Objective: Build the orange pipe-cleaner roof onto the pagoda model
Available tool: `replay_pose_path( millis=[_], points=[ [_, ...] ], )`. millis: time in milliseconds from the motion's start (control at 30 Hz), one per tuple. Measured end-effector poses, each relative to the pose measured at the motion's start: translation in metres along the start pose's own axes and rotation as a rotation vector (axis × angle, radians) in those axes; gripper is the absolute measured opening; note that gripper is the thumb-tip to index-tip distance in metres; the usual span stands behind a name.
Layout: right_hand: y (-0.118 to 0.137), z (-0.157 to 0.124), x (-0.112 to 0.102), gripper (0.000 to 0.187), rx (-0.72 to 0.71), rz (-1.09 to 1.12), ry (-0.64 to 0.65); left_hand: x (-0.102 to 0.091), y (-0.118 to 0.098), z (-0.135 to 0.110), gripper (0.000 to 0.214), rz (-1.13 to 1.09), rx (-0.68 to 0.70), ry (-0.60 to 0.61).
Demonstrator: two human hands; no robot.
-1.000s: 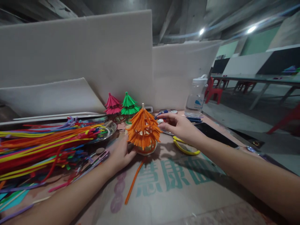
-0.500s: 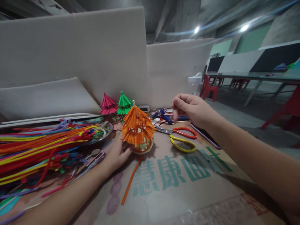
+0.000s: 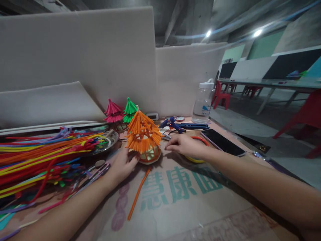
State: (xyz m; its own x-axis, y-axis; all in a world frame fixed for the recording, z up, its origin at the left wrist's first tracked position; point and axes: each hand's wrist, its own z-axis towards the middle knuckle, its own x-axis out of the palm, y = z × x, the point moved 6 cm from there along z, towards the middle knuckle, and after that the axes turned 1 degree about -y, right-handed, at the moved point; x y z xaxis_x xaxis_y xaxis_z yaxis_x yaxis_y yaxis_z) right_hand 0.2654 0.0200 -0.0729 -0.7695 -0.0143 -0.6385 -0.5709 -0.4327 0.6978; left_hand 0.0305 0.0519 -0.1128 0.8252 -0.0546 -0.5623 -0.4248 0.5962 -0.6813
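Observation:
An orange pagoda model (image 3: 144,135) made of pipe cleaners, with two tiers of roof and a pale stick at its tip, stands on the cardboard. Its round base has a yellowish filling. My left hand (image 3: 124,164) holds that base from the left, thumb in front, other fingers partly hidden behind it. Just right of the model, apart from it, is my right hand (image 3: 184,144), its fingers drawn together and pointing left; whatever they may pinch does not show. Under this hand lie scissors (image 3: 197,160) with red and yellow handles, partly covered. A loose orange pipe cleaner (image 3: 138,194) lies in front.
Bundles of coloured pipe cleaners (image 3: 50,157) fill the left side. Behind stand a pink pagoda (image 3: 114,112) and a green pagoda (image 3: 130,108). A blue glue gun (image 3: 172,124), a water bottle (image 3: 202,103) and a phone (image 3: 223,142) are at the back right. White boards (image 3: 75,60) rise behind.
My right hand has come down and left, from above the glue gun to beside the orange pagoda, now covering part of the scissors. The bottle and phone are more exposed. My left hand stays put.

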Motion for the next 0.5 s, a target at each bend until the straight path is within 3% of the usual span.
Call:
replay_pose_path(
  millis=[133,233,400,500],
  points=[
    [0.019,-0.005,-0.018,0.021,-0.087,0.011,0.016,-0.002,-0.004,0.000,0.036,0.050,0.009,-0.003],
    [0.040,-0.009,-0.045,0.036,-0.175,0.238,-0.040,-0.003,-0.006,0.000,0.034,0.090,0.025,-0.007],
    [0.071,-0.028,-0.074,0.040,-0.020,0.723,-0.031,-0.001,-0.004,0.000,0.040,0.033,-0.007,0.000],
    [0.096,-0.054,-0.103,0.038,0.021,0.619,-0.145,0.001,-0.003,0.000,0.040,-0.007,-0.019,0.000]
  ],
)
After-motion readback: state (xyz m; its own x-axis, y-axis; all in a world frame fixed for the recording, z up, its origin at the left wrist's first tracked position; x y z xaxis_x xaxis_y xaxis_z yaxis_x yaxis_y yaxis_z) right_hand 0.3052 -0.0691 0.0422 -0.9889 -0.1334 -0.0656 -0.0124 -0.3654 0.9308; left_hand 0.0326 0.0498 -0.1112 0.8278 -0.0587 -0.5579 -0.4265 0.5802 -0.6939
